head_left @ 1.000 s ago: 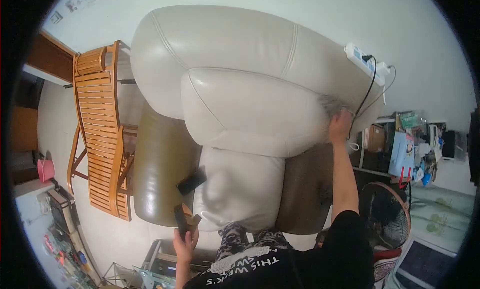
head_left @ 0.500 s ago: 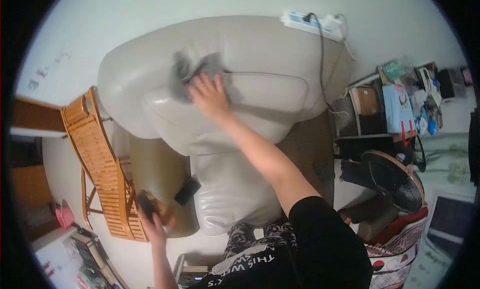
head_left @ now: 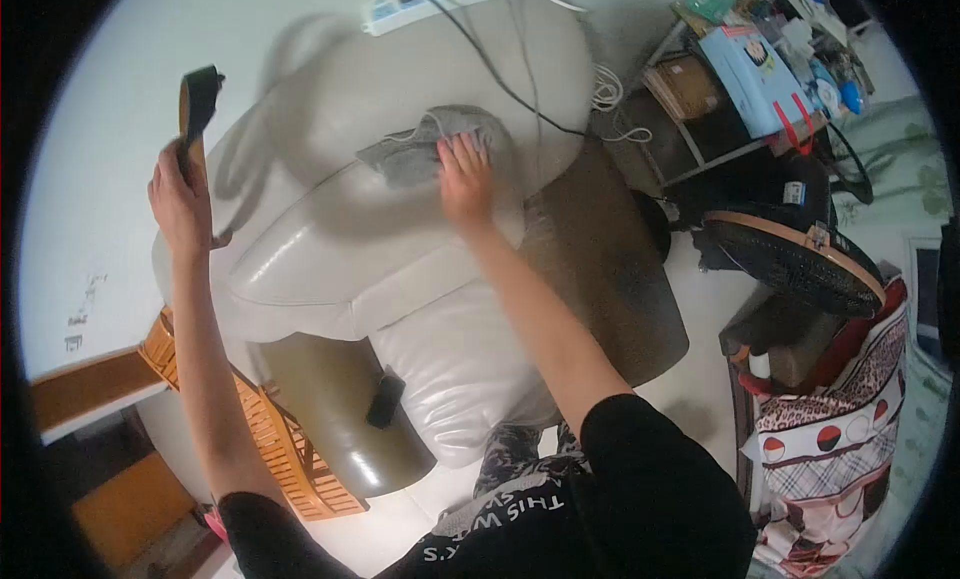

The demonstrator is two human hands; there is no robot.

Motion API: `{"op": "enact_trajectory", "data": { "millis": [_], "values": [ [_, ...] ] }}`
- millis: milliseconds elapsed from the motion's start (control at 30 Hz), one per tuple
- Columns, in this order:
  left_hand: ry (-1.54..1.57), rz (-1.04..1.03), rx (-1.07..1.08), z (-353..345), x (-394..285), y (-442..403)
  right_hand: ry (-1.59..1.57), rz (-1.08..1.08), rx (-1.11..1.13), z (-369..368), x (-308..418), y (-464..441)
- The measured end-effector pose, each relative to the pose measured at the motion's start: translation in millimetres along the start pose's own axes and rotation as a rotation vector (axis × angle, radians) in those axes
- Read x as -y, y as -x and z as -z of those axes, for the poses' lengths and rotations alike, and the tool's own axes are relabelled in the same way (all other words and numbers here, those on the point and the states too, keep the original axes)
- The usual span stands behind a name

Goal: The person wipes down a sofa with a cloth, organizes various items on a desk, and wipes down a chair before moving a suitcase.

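My right hand point(head_left: 466, 182) presses a crumpled grey cloth point(head_left: 405, 157) against the upper part of the pale leather sofa point(head_left: 340, 239), its fingers over the cloth's right side. Part of the cloth beneath the palm is hidden. Raised at the left, before the wall, my left hand point(head_left: 180, 204) is closed around a dark, strap-like object with a tan side point(head_left: 199, 104); its exact kind is unclear. A dark rectangular object point(head_left: 385, 397) lies on the olive-brown cylindrical cushion point(head_left: 340, 434) below.
A white power strip point(head_left: 435, 6) with cables sits along the sofa's top. To the right are a cluttered shelf point(head_left: 690, 164), a blue bag point(head_left: 752, 79), a black fan point(head_left: 795, 264) and patterned fabric point(head_left: 830, 439). A slatted wooden chair point(head_left: 285, 449) stands lower left.
My left hand has risen from beside the wooden chair with the strap-like object. My right hand and the grey cloth have shifted toward the sofa's right part. The camera view has turned and moved closer.
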State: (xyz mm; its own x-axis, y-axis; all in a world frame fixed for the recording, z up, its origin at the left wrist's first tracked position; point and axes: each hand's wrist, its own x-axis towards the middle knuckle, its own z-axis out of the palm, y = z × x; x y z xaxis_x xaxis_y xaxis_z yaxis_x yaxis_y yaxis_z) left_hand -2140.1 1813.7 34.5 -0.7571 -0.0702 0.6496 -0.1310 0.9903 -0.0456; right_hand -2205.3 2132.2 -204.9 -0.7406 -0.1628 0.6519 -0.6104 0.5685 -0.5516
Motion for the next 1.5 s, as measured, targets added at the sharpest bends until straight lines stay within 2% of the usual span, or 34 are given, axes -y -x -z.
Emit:
{"op": "enact_trajectory", "data": {
  "millis": [33,100,167,233,300,367,400,467,500,567,633,667,700,733,767,800,833,867,900,967,1000,1067,1100,1167,1233,1267,1333,1367,1433,1500],
  "values": [
    [0.009,-0.008,0.005,-18,-12,-8,0.009,-0.01,-0.002,11,-5,12],
    [0.209,0.21,0.01,-53,-44,-15,-0.276,-0.392,0.111,32,-26,53],
    [0.187,0.218,0.056,-123,-47,-2,-0.343,-0.806,-0.06,57,-60,101],
    [-0.049,-0.029,0.089,-148,-89,8,-0.314,-1.208,-0.114,111,-96,125],
    [-0.063,-0.097,0.067,-160,-89,-4,-0.126,-0.977,-0.346,144,-130,135],
    [0.067,-0.138,0.079,-158,-81,-23,-0.104,-0.969,-0.19,171,-172,142],
    [0.062,-0.135,0.091,-157,-78,-29,-0.106,-0.976,-0.179,169,-179,140],
    [-0.032,-0.228,-0.137,-155,-75,-36,0.09,-0.644,0.22,160,-195,131],
    [-0.042,-0.223,-0.129,-147,-88,-31,0.179,-0.463,0.412,152,-203,126],
    [0.202,-0.24,-0.211,-108,-149,-2,0.346,-0.077,0.766,131,-218,116],
    [0.388,-0.258,-0.022,-98,-212,73,0.23,-0.027,0.733,91,-240,121],
    [0.605,-0.298,0.096,-109,-241,119,0.122,0.017,0.696,74,-246,128],
    [0.332,-0.208,0.703,-105,-284,153,0.114,0.021,0.703,68,-249,134],
    [0.559,-0.126,0.952,-130,-318,205,0.112,0.044,0.707,64,-253,137],
    [0.803,-0.278,0.916,-147,-359,250,0.119,0.068,0.707,65,-260,137],
    [0.979,-0.448,0.771,-160,-398,279,0.131,0.075,0.706,71,-265,130],
    [1.104,-0.495,0.798,-172,-434,306,0.126,0.168,0.771,81,-268,121],
    [1.101,-0.474,0.815,-170,-470,306,0.116,0.256,0.835,89,-271,119],
    [1.095,-0.458,0.83,-169,-499,303,0.122,0.253,0.833,94,-280,118],
    [1.088,-0.508,0.793,-175,-533,299,0.138,-0.102,0.501,101,-305,116],
    [1.086,-0.548,0.769,-178,-542,302,0.141,-0.11,0.502,96,-314,113],
    [1.049,-0.608,0.723,-201,-552,330,0.273,-0.192,0.262,76,-342,91],
    [1.005,-0.654,0.663,-212,-554,340,0.238,-0.219,0.263,66,-352,76],
    [0.796,-0.455,1.103,-241,-528,326,0.201,-0.246,0.269,45,-370,51],
    [1.064,0.002,0.571,-273,-475,300,-0.036,-0.247,0.378,18,-386,31],
    [1.056,0.0,0.57,-276,-469,288,-0.043,-0.246,0.374,6,-392,24],
    [0.75,0.082,0.577,-284,-465,267,-0.322,-0.28,0.277,-14,-409,12],
    [0.757,0.082,0.572,-291,-467,269,-0.315,-0.275,0.278,-27,-423,0],
    [0.703,0.129,0.533,-301,-476,290,-0.172,-0.07,0.394,-47,-454,-22],
    [0.724,0.146,0.493,-312,-479,306,-0.139,-0.073,0.405,-52,-462,-28]
  ]
}}
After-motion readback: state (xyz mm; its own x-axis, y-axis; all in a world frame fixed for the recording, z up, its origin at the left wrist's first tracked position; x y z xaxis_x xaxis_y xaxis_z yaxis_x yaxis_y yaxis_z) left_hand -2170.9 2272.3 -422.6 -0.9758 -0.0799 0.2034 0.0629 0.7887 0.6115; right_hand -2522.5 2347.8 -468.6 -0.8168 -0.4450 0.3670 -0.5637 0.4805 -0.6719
